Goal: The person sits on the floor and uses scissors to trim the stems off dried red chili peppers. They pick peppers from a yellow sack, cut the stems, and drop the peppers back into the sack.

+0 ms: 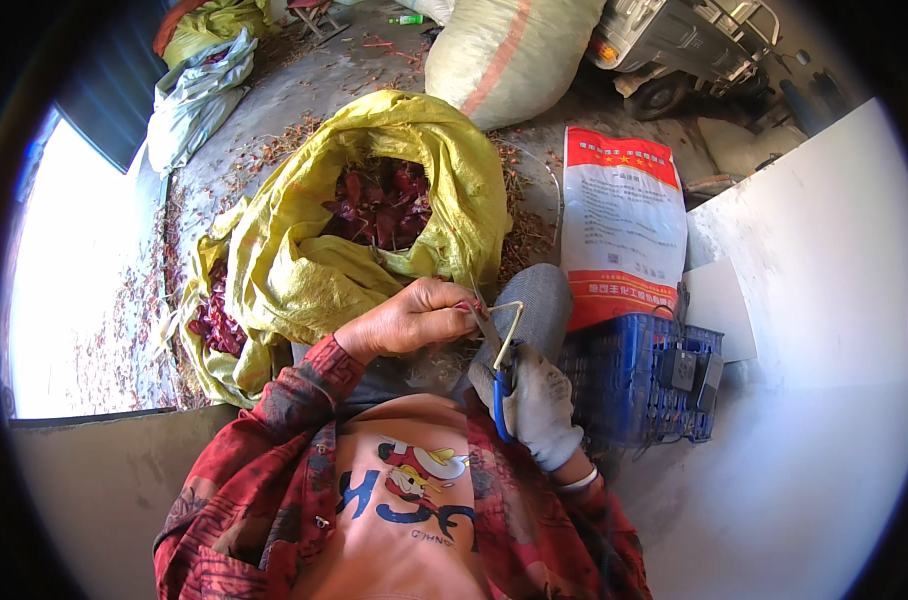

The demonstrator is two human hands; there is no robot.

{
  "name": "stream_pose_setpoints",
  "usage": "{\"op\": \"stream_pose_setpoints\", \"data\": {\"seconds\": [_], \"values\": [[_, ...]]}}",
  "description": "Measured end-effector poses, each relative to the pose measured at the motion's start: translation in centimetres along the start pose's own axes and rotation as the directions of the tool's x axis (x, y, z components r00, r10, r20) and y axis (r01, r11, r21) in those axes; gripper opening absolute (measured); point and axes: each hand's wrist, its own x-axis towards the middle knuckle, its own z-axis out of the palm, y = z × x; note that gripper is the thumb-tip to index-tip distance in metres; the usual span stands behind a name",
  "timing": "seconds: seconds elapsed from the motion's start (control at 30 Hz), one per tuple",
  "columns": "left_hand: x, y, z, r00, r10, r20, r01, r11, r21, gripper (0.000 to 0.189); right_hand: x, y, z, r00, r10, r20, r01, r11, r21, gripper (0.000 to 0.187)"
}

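Observation:
My right hand (pixel 533 401), in a pale work glove, grips a pair of scissors (pixel 502 405) by the blue handles, and their blades point up and to the left. A bent, pale yellow stem or strip (pixel 508 337) runs beside the blades. My left hand (pixel 433 315) is bare and closed, its fingertips pinching a small dark red piece, perhaps part of a dried chilli, at the blades. Just beyond my hands stands a yellow woven sack (pixel 465 180) with its rim rolled down, holding dried red chillies (pixel 383 206).
A second yellow sack (pixel 199 375) with red chillies stands at the left. On the right are a blue plastic crate (pixel 611 375) and a printed red-and-white sack (pixel 623 217). A large full white sack (pixel 510 60) and a three-wheeled cargo vehicle (pixel 671 45) stand farther back. Chilli debris litters the floor.

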Motion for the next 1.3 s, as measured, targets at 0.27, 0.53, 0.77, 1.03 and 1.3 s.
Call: {"op": "stream_pose_setpoints", "data": {"seconds": [0.27, 0.53, 0.77, 1.03, 1.3], "values": [[1.9, -1.3, 1.0, 1.0, -0.006, -0.011, 0.005, 0.99, -0.141, 0.027, 0.0, -0.8, 2.0, 0.99, 0.131, -0.056, -0.098, 0.909, 0.405, 0.038], [-1.0, -2.0, -8.7, 0.788, 0.066, -0.612, 0.006, 0.993, 0.115, 0.018, 1.9, 1.4, 3.6, 0.97, 0.218, 0.104, -0.237, 0.777, 0.584, 0.034], [1.1, -7.7, -21.4, 0.673, 0.216, -0.707, 0.488, 0.589, 0.644, 0.023, 3.5, 1.9, 5.4, 0.988, 0.144, 0.052, -0.151, 0.852, 0.502, 0.031], [3.8, -11.8, -23.3, 0.637, -0.088, -0.766, 0.771, 0.067, 0.633, 0.034, 4.6, 2.4, 5.3, 0.967, 0.224, 0.117, -0.251, 0.79, 0.56, 0.029], [-0.1, -12.2, -25.9, 0.643, -0.133, -0.754, 0.764, 0.05, 0.643, 0.029, 5.4, 2.5, 5.4, 0.994, 0.112, 0.016, -0.105, 0.861, 0.498, 0.03]]}}
